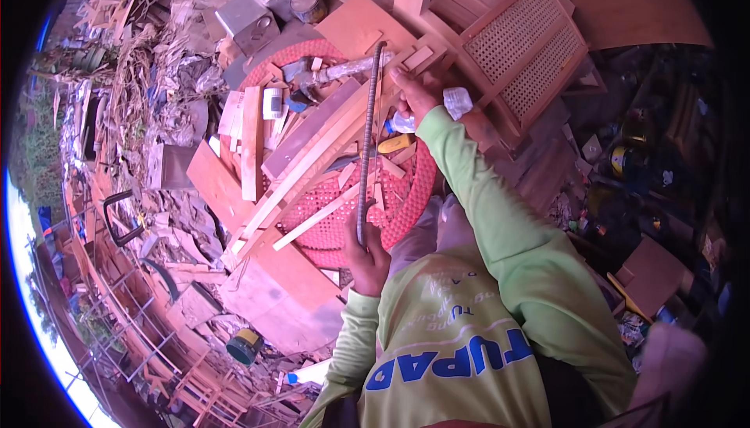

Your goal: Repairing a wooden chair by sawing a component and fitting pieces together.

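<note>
The left hand [367, 261] is gripping the near end of a long, ridged, dark-grey rod [369, 139] pointing away over the round red woven surface [419, 180], while the right hand [414, 94], its hold unclear, is sitting near the far end.

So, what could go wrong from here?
The dark ribbed bar in the left hand could slip and perhaps catch the right hand, which is near the bar's far end. The clear plastic bottle by the right wrist might get knocked if that arm moves. Loose wood scraps on the red woven surface may shift if bumped.
</note>
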A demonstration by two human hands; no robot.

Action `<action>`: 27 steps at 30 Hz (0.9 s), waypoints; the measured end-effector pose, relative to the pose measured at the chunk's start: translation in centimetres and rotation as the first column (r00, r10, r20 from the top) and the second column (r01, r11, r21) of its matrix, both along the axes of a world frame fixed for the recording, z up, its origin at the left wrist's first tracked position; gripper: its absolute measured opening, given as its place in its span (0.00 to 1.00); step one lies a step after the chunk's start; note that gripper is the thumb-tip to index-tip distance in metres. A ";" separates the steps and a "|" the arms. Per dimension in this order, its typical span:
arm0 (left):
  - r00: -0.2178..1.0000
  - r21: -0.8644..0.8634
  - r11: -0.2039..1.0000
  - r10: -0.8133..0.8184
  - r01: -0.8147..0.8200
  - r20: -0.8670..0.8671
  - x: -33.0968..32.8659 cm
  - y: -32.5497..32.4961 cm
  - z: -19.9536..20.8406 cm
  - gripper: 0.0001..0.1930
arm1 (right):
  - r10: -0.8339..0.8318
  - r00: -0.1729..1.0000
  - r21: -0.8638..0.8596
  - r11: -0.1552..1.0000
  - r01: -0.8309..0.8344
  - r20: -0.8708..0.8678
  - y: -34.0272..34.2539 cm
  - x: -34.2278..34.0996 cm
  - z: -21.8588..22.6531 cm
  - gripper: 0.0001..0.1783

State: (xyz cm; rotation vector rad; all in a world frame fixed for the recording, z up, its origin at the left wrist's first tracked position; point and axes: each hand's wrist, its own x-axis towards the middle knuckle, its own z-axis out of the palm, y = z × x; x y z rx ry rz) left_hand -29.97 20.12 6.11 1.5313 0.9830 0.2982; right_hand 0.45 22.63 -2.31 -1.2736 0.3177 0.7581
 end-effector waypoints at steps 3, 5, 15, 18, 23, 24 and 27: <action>1.000 0.287 0.958 -0.014 0.010 0.013 5.0 2.0 -1.0 0.19 | -0.008 1.000 -0.020 1.000 0.008 -0.009 0.5 -0.3 0.0 0.15; 0.996 0.342 0.938 -0.069 0.048 0.049 10.9 5.6 -1.3 0.16 | 0.004 1.000 0.045 0.999 -0.004 -0.001 1.2 -1.0 -0.1 0.15; 0.998 0.269 0.962 -0.052 0.041 0.035 6.4 2.9 0.1 0.18 | 0.039 0.998 0.013 0.999 -0.038 -0.044 -0.1 0.4 -0.2 0.17; 0.989 0.349 0.936 -0.088 0.042 0.117 10.8 5.9 -1.8 0.14 | 0.042 0.999 0.049 0.998 -0.041 -0.020 1.3 0.0 -0.4 0.17; 0.999 0.254 0.967 -0.038 0.030 0.030 2.4 0.6 -1.0 0.20 | 0.024 0.997 -0.027 0.999 -0.026 -0.069 0.0 0.4 0.1 0.16; 0.999 0.227 0.974 0.004 -0.016 0.052 2.5 0.3 -0.3 0.20 | 0.034 0.996 -0.011 0.999 -0.035 -0.086 0.1 0.5 0.1 0.16; 0.999 0.318 0.947 -0.041 0.035 0.013 7.0 3.0 -0.8 0.18 | 0.041 0.998 0.005 0.999 -0.041 -0.055 0.5 0.3 0.1 0.16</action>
